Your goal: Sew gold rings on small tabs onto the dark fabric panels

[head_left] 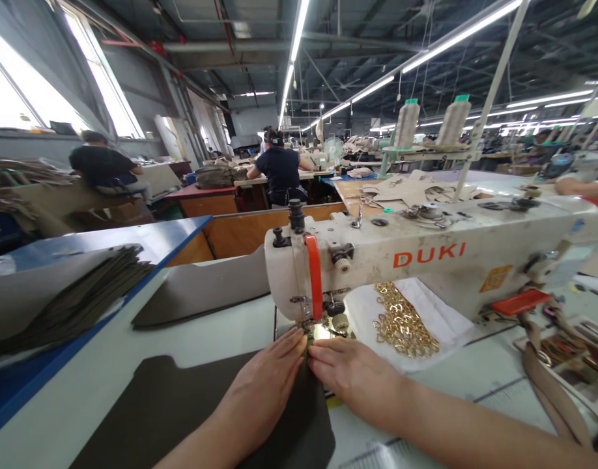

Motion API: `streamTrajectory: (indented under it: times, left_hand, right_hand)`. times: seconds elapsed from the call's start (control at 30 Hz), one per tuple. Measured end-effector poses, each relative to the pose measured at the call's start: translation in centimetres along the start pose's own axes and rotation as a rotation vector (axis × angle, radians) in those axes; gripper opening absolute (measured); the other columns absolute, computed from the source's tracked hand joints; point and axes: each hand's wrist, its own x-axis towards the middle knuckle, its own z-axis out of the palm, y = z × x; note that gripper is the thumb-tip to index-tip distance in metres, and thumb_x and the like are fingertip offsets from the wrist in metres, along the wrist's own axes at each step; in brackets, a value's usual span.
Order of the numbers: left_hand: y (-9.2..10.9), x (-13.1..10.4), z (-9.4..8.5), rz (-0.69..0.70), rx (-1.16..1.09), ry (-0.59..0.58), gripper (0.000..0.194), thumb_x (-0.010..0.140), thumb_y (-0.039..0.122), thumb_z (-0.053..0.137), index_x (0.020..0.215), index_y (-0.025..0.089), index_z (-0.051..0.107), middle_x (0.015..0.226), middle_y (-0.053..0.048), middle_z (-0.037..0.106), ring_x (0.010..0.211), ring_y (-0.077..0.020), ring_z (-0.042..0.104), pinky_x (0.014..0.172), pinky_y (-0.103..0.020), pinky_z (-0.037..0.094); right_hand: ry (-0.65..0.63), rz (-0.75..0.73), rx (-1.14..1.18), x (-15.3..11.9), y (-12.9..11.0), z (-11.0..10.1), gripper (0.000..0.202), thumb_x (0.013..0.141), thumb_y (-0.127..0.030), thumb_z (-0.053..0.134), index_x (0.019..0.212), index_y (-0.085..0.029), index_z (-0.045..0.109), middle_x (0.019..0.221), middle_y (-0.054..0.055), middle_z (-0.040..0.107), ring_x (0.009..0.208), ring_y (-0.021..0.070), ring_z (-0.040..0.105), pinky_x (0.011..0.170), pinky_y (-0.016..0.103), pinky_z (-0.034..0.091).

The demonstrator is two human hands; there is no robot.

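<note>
A white sewing machine (377,254) with an orange strip on its head stands in front of me. Under its needle area lies the edge of a dark fabric panel (182,397), which spreads over the table toward me. My left hand (267,378) lies on the panel just left of the needle, fingers together and fairly straight, fingertips beside the presser foot. Close by on the right, my right hand (350,371) has its fingers bent and pressed together at the panel's edge. What lies under those fingertips is hidden. The two hands nearly touch.
Gold metal rings (406,322) lie on a white cloth (445,312) beside the machine. More dark panels (206,286) lie behind on the left, and a stack (69,293) rests on the blue-edged table. A tray (580,352) with straps sits at right. People sit further back.
</note>
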Motion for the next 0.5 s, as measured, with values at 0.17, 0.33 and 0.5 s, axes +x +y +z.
streamTrajectory:
  times: [0.17, 0.33, 0.5]
  left_hand:
    - [0.0, 0.2, -0.1, 0.010, 0.052, -0.030, 0.038, 0.087, 0.008, 0.036, 0.111, 0.008, 0.065, 0.117, -0.013, 0.066, 0.111, -0.0199, 0.061, 0.098, -0.032, 0.047]
    - [0.0, 0.4, -0.1, 0.017, 0.104, -0.080, 0.039, 0.087, 0.009, 0.035, 0.114, 0.009, 0.064, 0.120, -0.010, 0.065, 0.115, -0.0186, 0.058, 0.102, -0.030, 0.043]
    - [-0.2, 0.4, 0.2, -0.022, 0.048, -0.075, 0.039, 0.089, 0.009, 0.034, 0.115, 0.008, 0.063, 0.121, -0.012, 0.064, 0.116, -0.0193, 0.057, 0.102, -0.030, 0.044]
  right_hand:
    - [-0.006, 0.021, -0.009, 0.2, 0.1, 0.0, 0.015, 0.088, -0.011, 0.055, 0.101, -0.007, 0.061, 0.111, 0.011, 0.065, 0.105, 0.0196, 0.058, 0.098, 0.029, 0.043]
    - [0.037, -0.007, -0.037, 0.2, 0.3, 0.7, 0.014, 0.087, -0.010, 0.056, 0.100, -0.007, 0.061, 0.111, 0.013, 0.065, 0.105, 0.0197, 0.058, 0.100, 0.029, 0.042]
    - [0.057, -0.009, -0.060, 0.2, 0.4, 0.7, 0.015, 0.087, -0.012, 0.057, 0.100, -0.007, 0.061, 0.112, 0.014, 0.065, 0.103, 0.0196, 0.060, 0.098, 0.029, 0.043]
